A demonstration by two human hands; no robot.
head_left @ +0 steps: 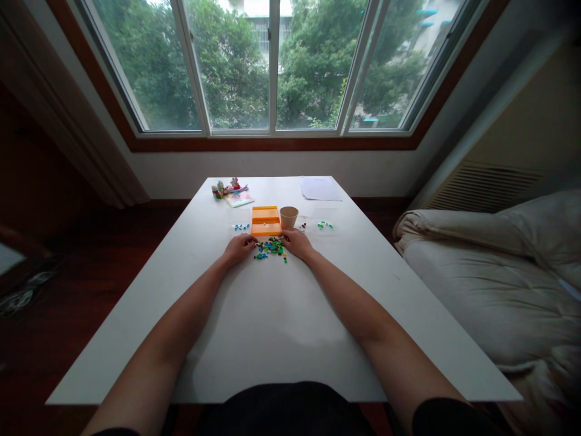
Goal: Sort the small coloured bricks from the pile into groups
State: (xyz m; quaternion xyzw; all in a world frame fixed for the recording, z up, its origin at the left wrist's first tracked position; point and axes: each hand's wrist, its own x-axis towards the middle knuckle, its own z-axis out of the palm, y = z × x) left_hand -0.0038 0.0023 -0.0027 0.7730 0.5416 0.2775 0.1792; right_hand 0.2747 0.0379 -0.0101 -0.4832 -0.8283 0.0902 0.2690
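Small coloured pieces [271,247], a loose heap of green, blue and dark bits, lie on the white table [281,327] right between your two hands, and that is where the work sits. Your left hand [239,247] rests palm down at the heap's left edge, fingers curled in toward it; your right hand [296,241] mirrors it on the right edge, fingertips at the pieces. Whether either hand has a piece pinched, I cannot tell at this range; the fingers look loosely bent, neither spread flat nor balled into a fist.

You look to be sorting or picking through the heap, both hands closing in from the sides. The next move, as I judge it, calls for a fine fingertip pinch on one piece without scattering its neighbours.

The heap itself spreads wider than deep, its long axis running left to right from hand to hand, with a short trail of strays toward you on the right. It points no particular way.

Just beyond the heap, touching or nearly so, stands the orange tray [265,221], its long axis running away from you. Beside it on the right is a paper cup [288,216], upright. Small clusters sit apart: blue bits [241,227] left of the tray, green bits [325,225] right of the cup. Farther back lie a small toy model [229,188] and a sheet of paper [320,188].
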